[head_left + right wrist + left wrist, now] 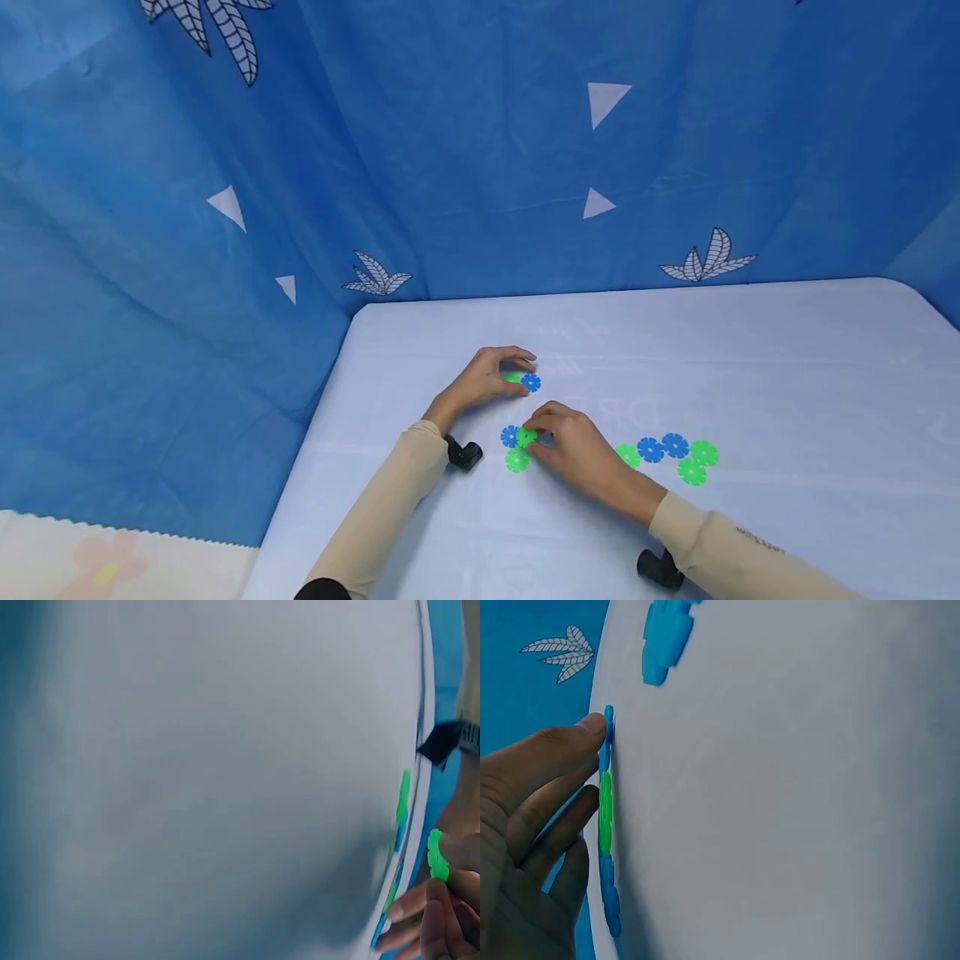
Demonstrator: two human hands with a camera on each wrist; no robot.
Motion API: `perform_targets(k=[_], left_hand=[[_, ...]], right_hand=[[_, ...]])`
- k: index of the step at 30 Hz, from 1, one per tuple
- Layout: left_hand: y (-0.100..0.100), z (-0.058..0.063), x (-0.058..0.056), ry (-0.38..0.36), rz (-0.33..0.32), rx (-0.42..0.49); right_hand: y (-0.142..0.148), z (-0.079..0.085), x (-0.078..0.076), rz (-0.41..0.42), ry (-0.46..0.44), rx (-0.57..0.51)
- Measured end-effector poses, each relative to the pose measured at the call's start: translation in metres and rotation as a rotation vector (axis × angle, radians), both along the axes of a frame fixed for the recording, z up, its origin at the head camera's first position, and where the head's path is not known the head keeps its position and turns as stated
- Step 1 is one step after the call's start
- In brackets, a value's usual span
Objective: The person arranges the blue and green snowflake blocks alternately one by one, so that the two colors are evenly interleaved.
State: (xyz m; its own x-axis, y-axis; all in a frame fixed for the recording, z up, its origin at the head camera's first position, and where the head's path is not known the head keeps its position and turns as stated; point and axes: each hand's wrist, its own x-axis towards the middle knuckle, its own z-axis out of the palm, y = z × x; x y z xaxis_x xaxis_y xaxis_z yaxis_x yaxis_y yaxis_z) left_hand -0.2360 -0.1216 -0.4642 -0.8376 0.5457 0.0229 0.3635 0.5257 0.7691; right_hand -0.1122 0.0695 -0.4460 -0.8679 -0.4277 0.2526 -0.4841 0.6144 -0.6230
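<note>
- Fingers of the right hand [581,454] pinch a bright green, notched plastic disc [437,856]; in the head view it shows beside a blue notched disc [509,436] and another green one [517,460].
- Thumb and fingers of the left hand [483,379] curve over a flat, blue-green-blue strip of notched discs [606,814], touching it (whether they grip, I can't tell) and partly hiding it.
- More blue discs [675,445] and green discs [704,452] lie rightward on the white table [810,375], one partly behind the right hand.
- Small lettering marks the beige fabric sleeve [720,546], too small to read.
</note>
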Motion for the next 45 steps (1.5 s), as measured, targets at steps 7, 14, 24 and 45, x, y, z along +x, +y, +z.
perform_targets(k=[7,14,24,45], left_hand=[[0.000,0.001,0.000,-0.011,0.006,-0.021],[0.001,0.001,0.000,-0.023,0.008,-0.018],[0.000,-0.002,-0.001,-0.026,0.008,-0.005],[0.002,0.003,0.000,-0.032,0.000,-0.024]], right_hand=[[0.013,-0.002,-0.024,-0.115,-0.012,-0.048],[0.021,-0.002,-0.047,-0.169,-0.027,-0.033],[0.021,-0.004,-0.064,-0.178,-0.022,-0.008],[0.020,-0.014,-0.072,-0.183,-0.102,0.072]])
